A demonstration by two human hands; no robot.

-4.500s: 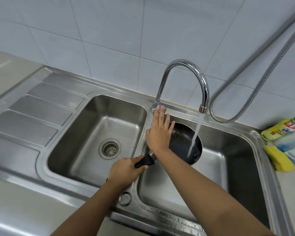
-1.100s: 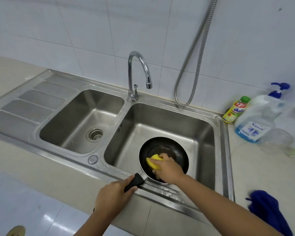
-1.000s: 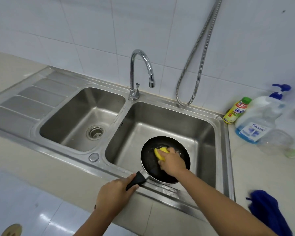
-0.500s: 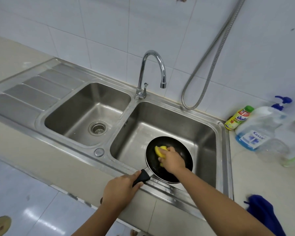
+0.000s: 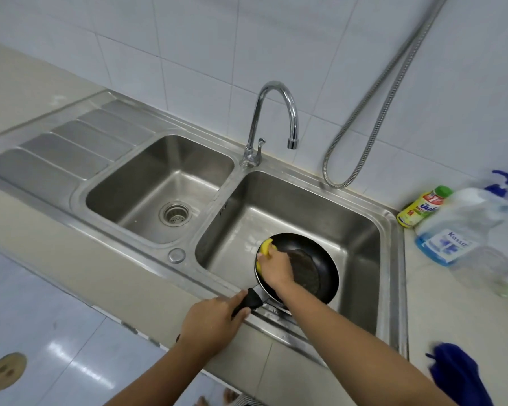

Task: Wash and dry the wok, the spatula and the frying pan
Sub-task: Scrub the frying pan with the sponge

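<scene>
Step in hand: scrubbing the frying pan (image 5: 314, 271) with the yellow sponge (image 5: 265, 247).

Brace the pan so that it does not turn under the scrubbing load; the left hand (image 5: 210, 323) is clenched round the black handle (image 5: 248, 301), which projects over the front rim of the sink. Press the sponge flat and work in overlapping circles from wall to centre; the right hand (image 5: 276, 268) grasps the sponge against the inner wall at the pan's left edge. Give the centre extra passes (a dull brownish patch shows there, probably residue). The tap (image 5: 276, 112) is not running; a rinse will likely be needed afterwards.

Location: inside the right basin (image 5: 349, 218), close to its front wall; whether the pan rests on the basin floor cannot be told.

Appearance: small, round, shallow; black interior; glossy sloped walls; duller base.
</scene>
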